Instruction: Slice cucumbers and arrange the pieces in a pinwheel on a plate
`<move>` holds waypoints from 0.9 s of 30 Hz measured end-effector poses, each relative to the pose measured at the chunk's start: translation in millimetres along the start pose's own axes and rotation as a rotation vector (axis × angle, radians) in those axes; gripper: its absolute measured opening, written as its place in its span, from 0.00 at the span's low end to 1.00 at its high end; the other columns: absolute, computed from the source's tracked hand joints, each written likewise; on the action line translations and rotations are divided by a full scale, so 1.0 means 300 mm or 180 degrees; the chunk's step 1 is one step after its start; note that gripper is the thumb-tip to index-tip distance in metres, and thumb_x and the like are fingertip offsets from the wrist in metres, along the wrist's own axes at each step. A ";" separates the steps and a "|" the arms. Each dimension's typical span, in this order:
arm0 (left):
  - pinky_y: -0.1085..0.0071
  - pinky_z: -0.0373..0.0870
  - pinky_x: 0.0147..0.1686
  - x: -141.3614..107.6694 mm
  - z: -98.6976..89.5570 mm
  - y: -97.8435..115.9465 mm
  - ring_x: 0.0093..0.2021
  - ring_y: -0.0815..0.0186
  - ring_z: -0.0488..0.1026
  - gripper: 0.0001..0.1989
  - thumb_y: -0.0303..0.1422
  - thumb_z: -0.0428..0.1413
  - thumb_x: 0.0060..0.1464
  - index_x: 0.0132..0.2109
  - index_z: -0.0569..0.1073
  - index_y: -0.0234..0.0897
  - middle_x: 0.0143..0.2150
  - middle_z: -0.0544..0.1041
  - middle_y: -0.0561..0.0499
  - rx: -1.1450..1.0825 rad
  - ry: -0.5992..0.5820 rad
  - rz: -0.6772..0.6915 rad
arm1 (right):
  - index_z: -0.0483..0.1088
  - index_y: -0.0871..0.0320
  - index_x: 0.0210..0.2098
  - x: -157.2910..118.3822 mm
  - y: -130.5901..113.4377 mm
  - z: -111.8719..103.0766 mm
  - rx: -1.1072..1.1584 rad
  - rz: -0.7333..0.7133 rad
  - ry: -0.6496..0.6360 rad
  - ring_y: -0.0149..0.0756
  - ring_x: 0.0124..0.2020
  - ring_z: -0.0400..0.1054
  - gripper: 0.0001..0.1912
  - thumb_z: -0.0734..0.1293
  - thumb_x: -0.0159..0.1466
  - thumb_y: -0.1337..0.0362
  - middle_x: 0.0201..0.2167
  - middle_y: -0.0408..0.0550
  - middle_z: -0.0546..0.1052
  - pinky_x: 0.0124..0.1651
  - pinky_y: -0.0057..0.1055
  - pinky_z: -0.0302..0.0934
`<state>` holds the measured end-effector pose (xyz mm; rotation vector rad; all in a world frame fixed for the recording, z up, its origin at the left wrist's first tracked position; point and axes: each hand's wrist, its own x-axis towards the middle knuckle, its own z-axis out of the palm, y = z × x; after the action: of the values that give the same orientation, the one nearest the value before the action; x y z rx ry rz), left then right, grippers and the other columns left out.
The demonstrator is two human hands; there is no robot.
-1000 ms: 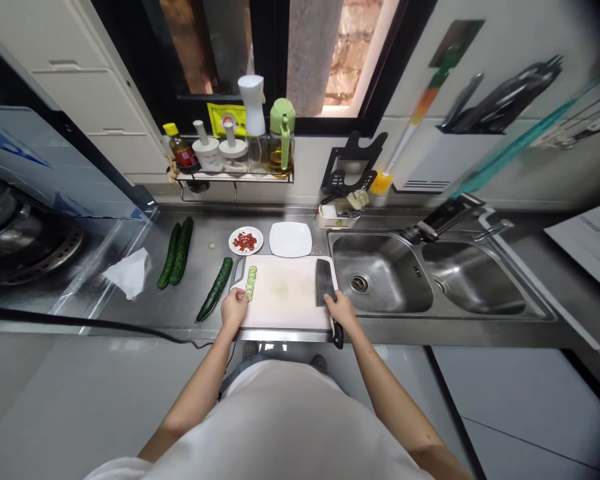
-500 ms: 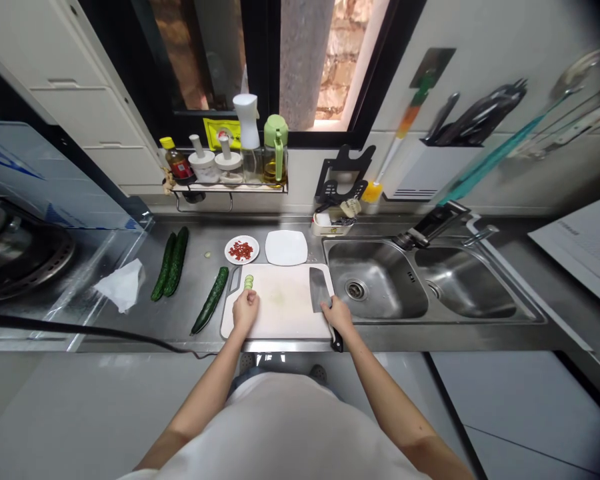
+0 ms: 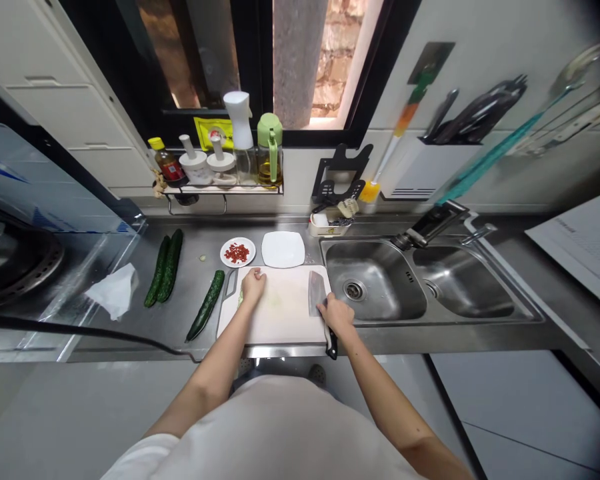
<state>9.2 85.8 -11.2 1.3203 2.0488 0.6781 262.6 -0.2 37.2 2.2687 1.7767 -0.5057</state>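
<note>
My left hand (image 3: 253,285) is over the upper left of the white cutting board (image 3: 290,327), its fingers curled together; whatever they hold is too small to name. Pale green cucumber slices (image 3: 241,298) show partly beside that hand, mostly hidden by it. At the board's right edge, my right hand (image 3: 337,313) is closed on the cleaver (image 3: 316,292), whose blade lies over the board and whose black handle end points toward me. A whole cucumber (image 3: 206,305) lies just left of the board.
Behind the board are a plate of chopped red pieces (image 3: 237,253) and a bare white plate (image 3: 283,249). Two cucumbers (image 3: 164,268) and a white tissue (image 3: 114,292) lie left. A double sink (image 3: 380,280) is on the right, a condiment rack (image 3: 225,190) at the back.
My left hand has moved forward along the board, from the near end of the slices to beside the plates. My right hand still holds the cleaver in nearly the same place. The view has shifted slightly.
</note>
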 end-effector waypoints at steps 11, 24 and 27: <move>0.68 0.65 0.45 0.149 0.040 0.068 0.48 0.55 0.74 0.17 0.36 0.55 0.51 0.48 0.74 0.36 0.46 0.78 0.41 0.0250 -0.0124 -0.0051 | 0.65 0.58 0.54 0.326 -0.130 -0.100 0.0917 -0.0288 0.0179 0.40 0.48 0.69 0.20 0.57 0.67 0.55 0.48 0.54 0.76 0.44 0.29 0.59; 0.66 0.65 0.41 0.219 0.091 0.073 0.44 0.53 0.75 0.07 0.31 0.58 0.47 0.36 0.75 0.37 0.41 0.79 0.41 0.0274 -0.0265 -0.0399 | 0.66 0.61 0.31 0.519 -0.269 -0.050 0.2829 0.0344 -0.0563 0.24 0.09 0.55 0.04 0.61 0.62 0.68 0.09 0.37 0.64 0.15 0.19 0.47; 0.66 0.65 0.41 0.222 0.098 0.075 0.43 0.53 0.75 0.05 0.30 0.58 0.46 0.34 0.74 0.37 0.40 0.79 0.40 0.0183 -0.0220 -0.0439 | 0.64 0.60 0.28 0.523 -0.278 -0.050 0.3084 0.0461 -0.0645 0.24 0.08 0.53 0.05 0.62 0.61 0.70 0.08 0.37 0.63 0.13 0.19 0.45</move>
<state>22.7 158.6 -29.7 1.2037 2.0947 0.5091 217.0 166.3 -7.6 2.7043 1.3888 -1.7938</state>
